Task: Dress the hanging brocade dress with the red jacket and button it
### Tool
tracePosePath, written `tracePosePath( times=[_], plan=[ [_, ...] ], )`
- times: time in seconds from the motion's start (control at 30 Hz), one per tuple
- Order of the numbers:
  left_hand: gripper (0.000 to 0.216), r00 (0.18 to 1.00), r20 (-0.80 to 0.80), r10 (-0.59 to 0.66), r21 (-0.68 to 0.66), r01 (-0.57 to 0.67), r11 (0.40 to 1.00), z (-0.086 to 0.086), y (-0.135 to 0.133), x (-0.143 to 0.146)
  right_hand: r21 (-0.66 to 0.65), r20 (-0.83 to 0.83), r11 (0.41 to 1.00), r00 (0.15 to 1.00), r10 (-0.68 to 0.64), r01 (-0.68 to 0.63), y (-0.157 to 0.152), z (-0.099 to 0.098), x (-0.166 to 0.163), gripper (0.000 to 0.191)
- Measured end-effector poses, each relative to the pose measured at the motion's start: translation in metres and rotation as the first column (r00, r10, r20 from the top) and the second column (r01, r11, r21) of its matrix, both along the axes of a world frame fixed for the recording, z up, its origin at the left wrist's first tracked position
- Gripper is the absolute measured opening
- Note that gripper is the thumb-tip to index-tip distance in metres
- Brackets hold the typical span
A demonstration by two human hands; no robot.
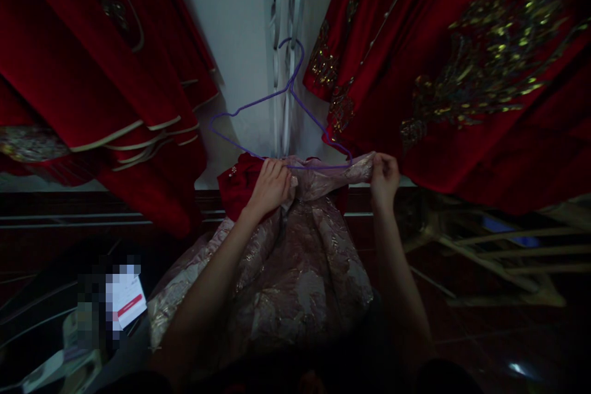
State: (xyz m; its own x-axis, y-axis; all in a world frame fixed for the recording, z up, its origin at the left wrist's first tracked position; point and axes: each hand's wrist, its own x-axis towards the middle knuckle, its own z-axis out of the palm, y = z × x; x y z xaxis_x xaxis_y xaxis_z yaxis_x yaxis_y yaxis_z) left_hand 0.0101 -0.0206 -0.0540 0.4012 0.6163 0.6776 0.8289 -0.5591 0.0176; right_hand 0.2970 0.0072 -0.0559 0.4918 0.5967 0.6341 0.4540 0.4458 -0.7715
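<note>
A purple wire hanger (261,98) stands with its hook upward, close to the seam of a pale cupboard or door. Its lower bar lies across the top of a pinkish brocade dress (295,283) with a shiny woven pattern, which spreads down over my lap. My left hand (271,186) is closed at the dress's top edge, against the hanger's bar; its fingertips are partly hidden. Out to the right, my right hand (385,177) pinches the end of the dress's upper part and stretches it sideways past the hanger's corner. Red cloth (240,181) with a small ornament shows behind my left hand.
Red garments (152,61) with pale trim hang at the left. More red garments (443,55) with gold sequin embroidery hang at the right, above a wooden slatted stand (489,252). A lit, partly blurred screen (130,298) lies low at the left. The tiled floor (489,338) is dark.
</note>
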Motion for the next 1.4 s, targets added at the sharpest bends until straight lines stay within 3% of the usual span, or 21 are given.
tracePosePath(
  times=[0.2, 0.37, 0.63, 0.77, 0.93, 1.03, 1.23, 1.33, 1.4],
  plan=[
    [0.019, 0.999, 0.024, -0.04, 0.009, 0.04, 0.999, 0.003, -0.011, 0.011, 0.021, 0.116, 1.0, 0.993, -0.005, 0.002, -0.001, 0.018, -0.005, 0.031],
    [0.02, 0.998, -0.035, 0.05, 0.027, -0.049, 0.998, 0.0, -0.004, 0.007, 0.057, 0.232, 0.998, 0.972, -0.038, 0.025, 0.001, 0.04, -0.013, 0.031],
    [0.023, 0.992, -0.098, 0.084, 0.03, -0.082, 0.996, 0.002, -0.003, 0.001, 0.094, 0.186, 0.987, 0.971, -0.147, 0.131, -0.005, 0.022, 0.017, 0.03],
    [0.022, 0.994, -0.08, 0.069, 0.032, -0.067, 0.997, -0.001, -0.004, 0.005, 0.081, 0.242, 0.995, 0.967, -0.082, 0.065, 0.0, 0.035, 0.012, 0.031],
    [0.019, 0.999, 0.029, -0.037, 0.001, 0.037, 0.999, -0.002, 0.001, 0.017, 0.07, 0.457, 0.997, 0.89, 0.0, -0.036, 0.021, 0.074, -0.025, 0.03],
    [0.02, 0.993, 0.088, -0.084, -0.028, 0.087, 0.996, 0.001, 0.004, 0.024, 0.066, 0.495, 0.992, 0.867, 0.062, -0.108, 0.035, 0.085, -0.049, 0.032],
    [0.022, 0.96, 0.228, -0.161, -0.069, 0.181, 0.981, 0.004, 0.006, 0.029, -0.04, 0.448, 0.972, 0.865, 0.224, -0.231, 0.05, 0.067, -0.073, 0.037],
    [0.025, 0.911, 0.376, -0.171, -0.021, 0.193, 0.981, 0.002, 0.012, 0.01, -0.055, 0.432, 0.971, 0.871, 0.234, -0.234, 0.054, 0.063, -0.068, 0.037],
    [0.026, 0.866, 0.489, -0.101, 0.033, 0.097, 0.995, 0.001, 0.022, -0.017, -0.05, 0.431, 0.969, 0.869, 0.241, -0.244, 0.058, 0.065, -0.06, 0.038]
  ],
)
